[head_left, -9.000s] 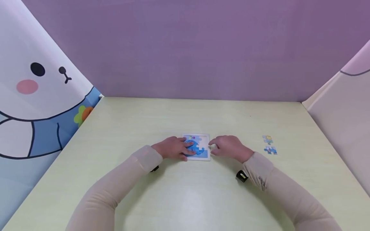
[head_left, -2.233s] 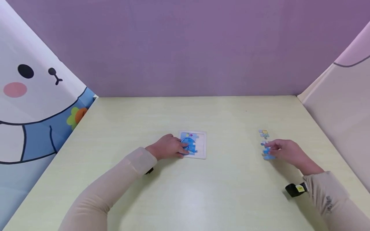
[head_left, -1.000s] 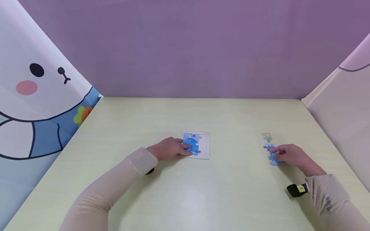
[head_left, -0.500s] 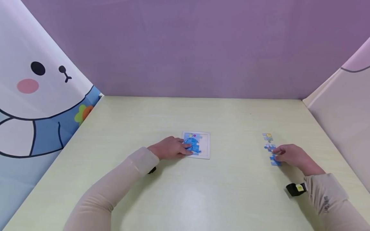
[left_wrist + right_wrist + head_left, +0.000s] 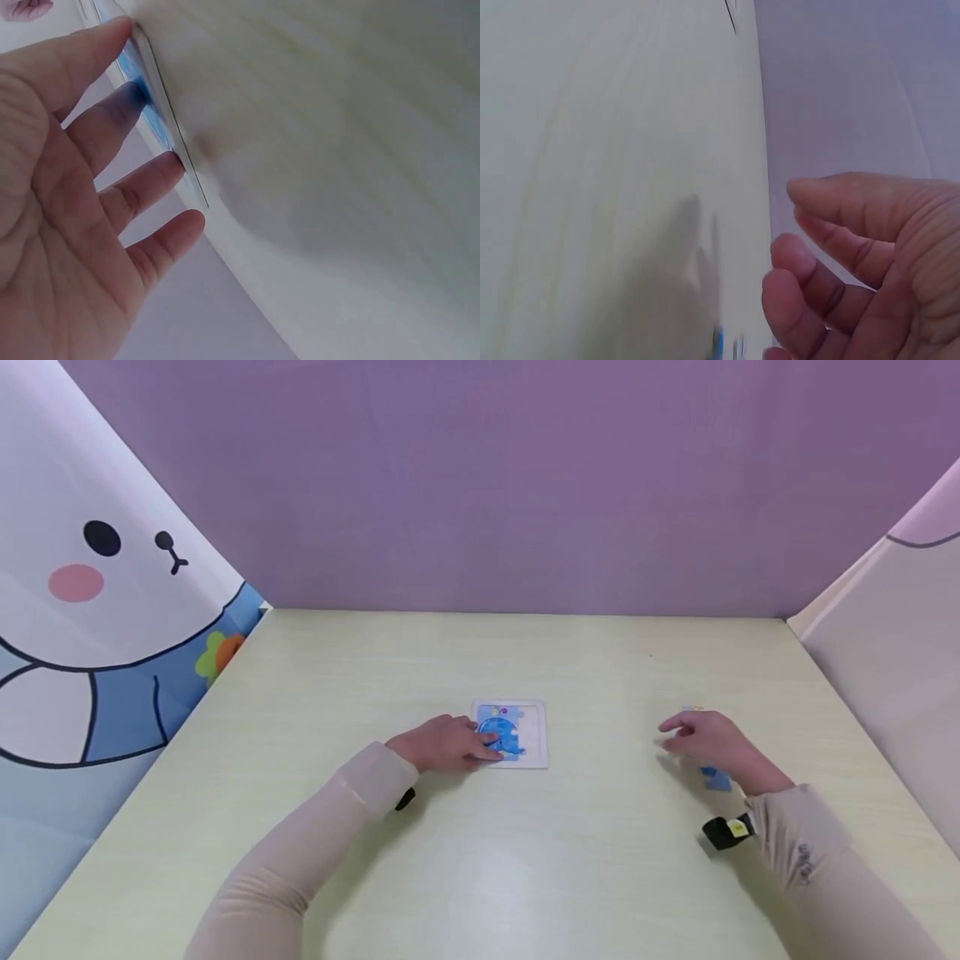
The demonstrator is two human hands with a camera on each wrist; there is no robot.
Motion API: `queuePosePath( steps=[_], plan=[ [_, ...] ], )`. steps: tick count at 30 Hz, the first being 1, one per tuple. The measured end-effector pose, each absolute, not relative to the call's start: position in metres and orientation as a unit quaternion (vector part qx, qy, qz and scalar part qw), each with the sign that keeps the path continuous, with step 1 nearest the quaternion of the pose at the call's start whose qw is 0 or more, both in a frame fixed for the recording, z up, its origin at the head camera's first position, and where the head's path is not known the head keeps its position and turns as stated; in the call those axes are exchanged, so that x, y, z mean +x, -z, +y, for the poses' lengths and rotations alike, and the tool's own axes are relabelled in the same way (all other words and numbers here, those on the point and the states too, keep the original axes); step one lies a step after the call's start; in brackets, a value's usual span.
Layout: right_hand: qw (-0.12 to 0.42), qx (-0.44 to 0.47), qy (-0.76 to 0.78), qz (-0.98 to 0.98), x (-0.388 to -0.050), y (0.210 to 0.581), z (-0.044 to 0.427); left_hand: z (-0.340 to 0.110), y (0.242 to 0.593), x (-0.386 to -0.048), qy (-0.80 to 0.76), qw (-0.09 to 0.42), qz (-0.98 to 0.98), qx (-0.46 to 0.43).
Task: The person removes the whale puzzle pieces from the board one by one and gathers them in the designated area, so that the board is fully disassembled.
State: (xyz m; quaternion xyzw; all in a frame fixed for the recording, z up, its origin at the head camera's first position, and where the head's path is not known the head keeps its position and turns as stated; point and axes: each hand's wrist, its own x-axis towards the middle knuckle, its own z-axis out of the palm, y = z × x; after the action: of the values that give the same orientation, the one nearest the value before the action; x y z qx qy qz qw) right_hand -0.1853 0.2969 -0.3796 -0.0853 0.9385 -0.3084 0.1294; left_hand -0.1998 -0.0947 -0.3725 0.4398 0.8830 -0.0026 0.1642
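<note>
A small square jigsaw tray [image 5: 534,735] with a white border lies mid-table, a blue whale picture [image 5: 498,733] filling its left part. Bare white backing shows on its right. My left hand [image 5: 442,743] rests on the tray's left side, fingers spread over the border and picture. In the left wrist view, its fingertips touch the tray's edge [image 5: 169,105]. My right hand [image 5: 708,745] hovers over loose jigsaw pieces, thumb and forefinger apart, with nothing visible between them. A blue piece [image 5: 716,779] shows below it, and a sliver of another piece [image 5: 692,707] above it.
The pale wooden table [image 5: 495,852] ends at a purple panel [image 5: 510,485] behind. A cloth with a cartoon animal [image 5: 127,593] hangs on the left, and a pale cloth [image 5: 892,643] on the right. Each wrist wears a black camera, the right one [image 5: 727,832] plainly seen.
The lower-right blue piece, in the tray nine seconds ago, now lies with the loose pieces at right. In the last half second my right hand lifted off it and moved left. My left hand stayed.
</note>
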Motion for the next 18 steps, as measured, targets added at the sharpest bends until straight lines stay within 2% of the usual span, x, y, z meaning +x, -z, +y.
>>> queuePosePath(
  steps=[6, 18],
  plan=[
    [0.133, -0.103, 0.315, 0.934, -0.199, 0.378, 0.257, -0.094, 0.375, -0.199, -0.001, 0.19, 0.889, 0.416],
    [0.142, -0.139, 0.274, 0.941, -0.215, 0.384, 0.202, -0.092, 0.374, -0.205, 0.004, 0.185, 0.889, 0.419]
  ],
)
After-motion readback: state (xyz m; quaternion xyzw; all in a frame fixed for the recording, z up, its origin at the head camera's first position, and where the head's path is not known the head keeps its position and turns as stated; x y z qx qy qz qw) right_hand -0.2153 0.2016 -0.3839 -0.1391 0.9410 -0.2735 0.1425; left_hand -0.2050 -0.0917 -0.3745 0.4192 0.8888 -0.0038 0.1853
